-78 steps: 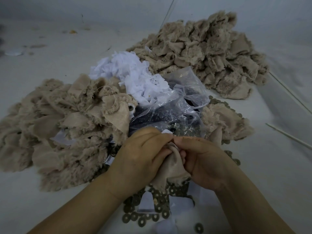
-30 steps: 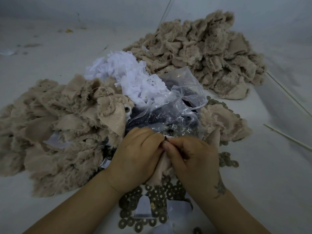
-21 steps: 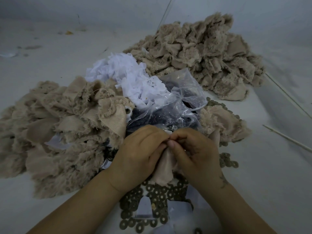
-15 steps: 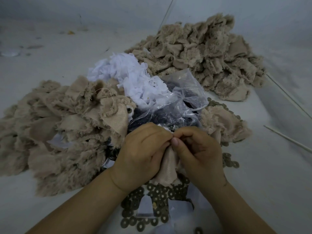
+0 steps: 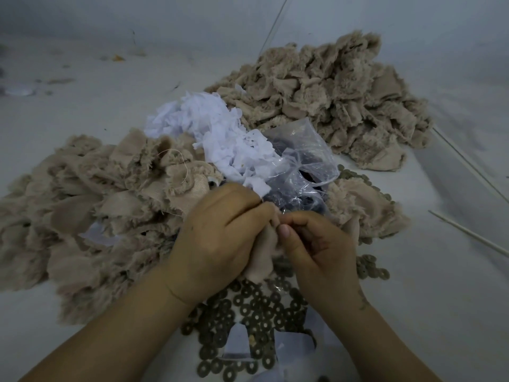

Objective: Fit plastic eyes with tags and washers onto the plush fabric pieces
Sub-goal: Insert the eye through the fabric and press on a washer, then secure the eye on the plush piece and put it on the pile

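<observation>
Both forearms are bare, with no sleeves showing. The left hand [image 5: 217,238] wears nothing. A small dark tattoo [image 5: 363,299] marks the wrist of the right hand [image 5: 322,246].

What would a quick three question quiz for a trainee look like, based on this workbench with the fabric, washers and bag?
1. True or false: both hands grip the same tan fabric piece.
2. Multiple choice: the loose washers lie mostly
A. at the far wall
B. near the person, under the wrists
C. on top of the far fabric pile
3. Fill in: the white tags sit just left of the clear plastic ____.

Key: 1 true, the left hand and right hand pinch it together. 2 B. 3 bag.
</observation>
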The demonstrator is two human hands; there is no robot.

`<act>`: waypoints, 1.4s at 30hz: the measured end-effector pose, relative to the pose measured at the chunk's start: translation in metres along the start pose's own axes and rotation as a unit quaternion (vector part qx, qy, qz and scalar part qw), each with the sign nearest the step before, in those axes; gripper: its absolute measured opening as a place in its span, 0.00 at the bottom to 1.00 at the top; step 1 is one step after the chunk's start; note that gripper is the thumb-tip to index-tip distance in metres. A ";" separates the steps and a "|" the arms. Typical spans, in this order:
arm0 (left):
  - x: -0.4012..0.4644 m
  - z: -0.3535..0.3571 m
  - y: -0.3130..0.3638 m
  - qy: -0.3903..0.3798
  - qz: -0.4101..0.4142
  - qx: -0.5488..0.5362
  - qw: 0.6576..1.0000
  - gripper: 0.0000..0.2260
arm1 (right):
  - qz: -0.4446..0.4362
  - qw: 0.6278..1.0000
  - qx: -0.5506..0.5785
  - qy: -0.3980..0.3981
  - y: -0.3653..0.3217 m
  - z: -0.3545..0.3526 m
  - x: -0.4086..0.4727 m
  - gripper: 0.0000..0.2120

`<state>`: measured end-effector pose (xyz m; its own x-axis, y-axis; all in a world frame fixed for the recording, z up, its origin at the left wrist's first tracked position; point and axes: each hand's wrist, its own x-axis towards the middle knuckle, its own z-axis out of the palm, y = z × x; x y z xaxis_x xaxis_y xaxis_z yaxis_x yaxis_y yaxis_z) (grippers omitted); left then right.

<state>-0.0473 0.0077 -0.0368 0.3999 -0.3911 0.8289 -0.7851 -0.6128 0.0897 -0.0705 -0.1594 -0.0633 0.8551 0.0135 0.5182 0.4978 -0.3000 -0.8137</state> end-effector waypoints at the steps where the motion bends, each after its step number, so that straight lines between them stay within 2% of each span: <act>1: 0.005 -0.006 -0.003 0.012 0.008 0.027 1.000 0.09 | -0.001 1.000 -0.014 0.003 0.000 -0.001 0.000 0.06; 4: 0.017 -0.026 -0.020 0.045 0.022 0.118 0.992 0.08 | 0.024 0.996 -0.085 0.034 0.000 -0.006 0.003 0.07; 6: 0.020 -0.036 -0.034 0.081 0.021 0.213 0.973 0.10 | 0.034 0.981 -0.185 0.038 0.001 -0.012 0.009 0.08; 8: 0.018 -0.042 -0.046 0.094 -0.023 0.303 0.948 0.10 | 0.027 0.958 -0.283 0.034 0.001 -0.019 0.014 0.10; 10: 0.015 -0.042 -0.053 0.051 -0.108 0.361 0.925 0.04 | 0.035 0.932 -0.358 0.039 0.002 -0.026 0.019 0.12; 11: 0.013 -0.040 -0.053 0.014 -0.145 0.354 0.924 0.01 | 0.057 0.919 -0.388 0.042 0.003 -0.030 0.020 0.14; 12: 0.010 -0.036 -0.051 -0.021 -0.160 0.326 0.932 0.05 | 0.090 0.906 -0.412 0.043 0.005 -0.032 0.021 0.16; 15: 0.002 -0.015 -0.040 -0.115 -0.113 0.234 0.959 0.09 | 0.235 0.859 -0.454 0.008 0.014 -0.043 0.026 0.22; 18: -0.003 -0.006 -0.037 -0.203 -0.201 0.200 0.937 0.08 | 0.282 0.825 -0.488 -0.032 0.021 -0.054 0.035 0.16; 21: -0.008 -0.006 -0.044 -0.208 -0.259 0.266 0.905 0.01 | 0.260 0.829 -0.495 -0.003 0.026 -0.058 0.040 0.09; 25: -0.006 -0.009 -0.041 -0.220 -0.298 0.345 0.862 0.14 | 0.228 0.860 -0.431 0.153 0.026 -0.061 0.045 0.06; 27: -0.008 -0.009 -0.033 -0.249 -0.323 0.361 0.839 0.16 | 0.158 0.880 -0.380 0.238 0.021 -0.059 0.044 0.05; 28: -0.006 -0.010 -0.029 -0.249 -0.318 0.369 0.837 0.17 | 0.108 0.889 -0.358 0.263 0.017 -0.058 0.043 0.05; 29: -0.005 -0.010 -0.025 -0.224 -0.295 0.369 0.852 0.16 | 0.059 0.898 -0.343 0.270 0.014 -0.056 0.041 0.05; 31: 0.001 -0.011 -0.014 -0.146 -0.237 0.287 0.916 0.15 | -0.036 0.910 -0.330 0.248 0.006 -0.050 0.036 0.05; 32: 0.004 -0.010 -0.007 -0.124 -0.232 0.197 0.944 0.18 | -0.083 0.915 -0.326 0.224 0.002 -0.046 0.034 0.04; 33: 0.009 -0.009 0.001 -0.125 -0.254 0.080 0.956 0.22 | -0.124 0.921 -0.315 0.195 -0.002 -0.040 0.032 0.04; 34: 0.014 -0.007 0.008 -0.143 -0.301 -0.040 0.942 0.25 | -0.156 0.929 -0.295 0.162 -0.005 -0.034 0.030 0.04; 36: 0.017 0.001 0.020 -0.155 -0.397 -0.214 0.879 0.26 | -0.192 0.946 -0.246 0.084 -0.011 -0.021 0.023 0.05; 38: 0.015 0.008 0.023 -0.120 -0.480 -0.334 0.802 0.23 | -0.193 0.960 -0.203 -0.003 -0.013 -0.013 0.014 0.05; 39: 0.013 0.011 0.023 -0.087 -0.505 -0.380 0.770 0.18 | -0.185 0.965 -0.181 -0.032 -0.013 -0.010 0.009 0.04; 41: 0.009 0.012 0.021 -0.019 -0.512 -0.430 0.743 0.06 | -0.149 0.980 -0.133 -0.020 -0.012 -0.009 0.002 0.03; 42: 0.007 0.011 0.020 -0.002 -0.505 -0.444 0.740 0.09 | -0.115 0.987 -0.115 0.014 -0.011 -0.010 0.000 0.04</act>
<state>-0.0550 -0.0151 -0.0355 0.9950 -0.0439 0.0894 -0.0847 0.0991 0.9915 -0.0771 -0.1657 -0.0515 0.7178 0.0813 0.6915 0.6291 -0.5012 -0.5942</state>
